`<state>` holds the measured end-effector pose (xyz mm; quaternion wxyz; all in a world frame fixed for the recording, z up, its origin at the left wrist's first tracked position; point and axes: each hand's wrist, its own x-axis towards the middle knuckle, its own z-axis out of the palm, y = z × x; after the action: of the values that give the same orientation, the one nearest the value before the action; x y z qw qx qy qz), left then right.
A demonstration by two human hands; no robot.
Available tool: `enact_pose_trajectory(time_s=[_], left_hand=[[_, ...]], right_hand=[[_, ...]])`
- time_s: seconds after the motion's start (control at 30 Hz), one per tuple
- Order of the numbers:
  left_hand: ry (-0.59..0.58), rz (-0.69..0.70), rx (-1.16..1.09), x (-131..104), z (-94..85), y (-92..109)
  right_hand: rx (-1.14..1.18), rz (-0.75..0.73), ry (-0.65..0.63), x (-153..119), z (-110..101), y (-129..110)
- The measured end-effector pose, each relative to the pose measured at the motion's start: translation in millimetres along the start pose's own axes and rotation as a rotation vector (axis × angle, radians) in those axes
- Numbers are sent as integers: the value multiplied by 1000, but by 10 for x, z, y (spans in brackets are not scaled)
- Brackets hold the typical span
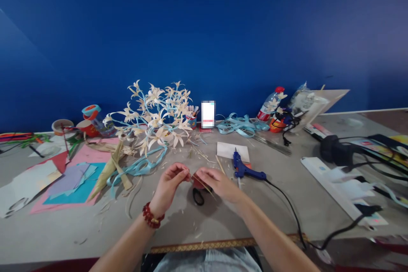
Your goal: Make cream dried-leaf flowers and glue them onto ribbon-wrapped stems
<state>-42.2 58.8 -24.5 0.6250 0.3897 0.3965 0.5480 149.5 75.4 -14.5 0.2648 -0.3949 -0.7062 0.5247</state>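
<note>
Over the middle of the table my left hand [172,182] is closed in a pinch at one end of a thin straw-coloured strip [209,190]. Close by on the right, my right hand [218,182] pinches the same strip, whose free end slants down below the fingers. The fingertips of both hands nearly meet. Beneath them lies a black scissor handle [198,196]; the rest of the scissors is hidden. A dark reddish object [198,183] shows partly between the hands, its kind unclear. Beyond my left hand stands a bunch of cream flowers [159,114] on light-blue stems.
A blue glue gun [247,169] with a black cord lies right of my hands, by a white card [232,151]. Light-blue ribbon [237,125], a bottle [269,104] and a lit phone [208,114] stand behind. Coloured paper [78,182] lies left, a power strip [338,191] right.
</note>
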Motion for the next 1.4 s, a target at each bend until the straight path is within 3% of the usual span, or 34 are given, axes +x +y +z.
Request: enact_pose_trajectory(time_s=[0.1, 0.3, 0.53, 0.77, 0.83, 0.9, 0.97, 1.07, 1.23, 1.4], left_hand=[[-24, 55, 118, 57, 21, -37], [-11, 175, 391, 135, -28, -128], [-37, 151, 480, 153, -95, -212], [16, 113, 570, 146, -189, -256], [59, 225, 674, 126, -208, -224], [56, 467, 884, 100, -209, -159], [-20, 637, 1076, 77, -191, -90], [-198, 734, 1229, 50, -146, -35], [-176, 685, 1217, 26, -103, -47], [-170, 564, 1174, 41, -97, -98]], right_hand=[[87, 35, -35, 79, 54, 60], [-157, -18, 68, 91, -38, 129], [-551, -81, 105, 165, -101, -8], [-579, -129, 72, 169, -96, 55], [-549, -102, 92, 155, -99, 96], [-483, -81, 118, 151, -103, 135], [-414, -80, 122, 153, -106, 165], [-347, -96, 69, 153, -111, 177], [-314, -153, -16, 131, -142, 121], [-507, -272, 45, 110, -118, 106]])
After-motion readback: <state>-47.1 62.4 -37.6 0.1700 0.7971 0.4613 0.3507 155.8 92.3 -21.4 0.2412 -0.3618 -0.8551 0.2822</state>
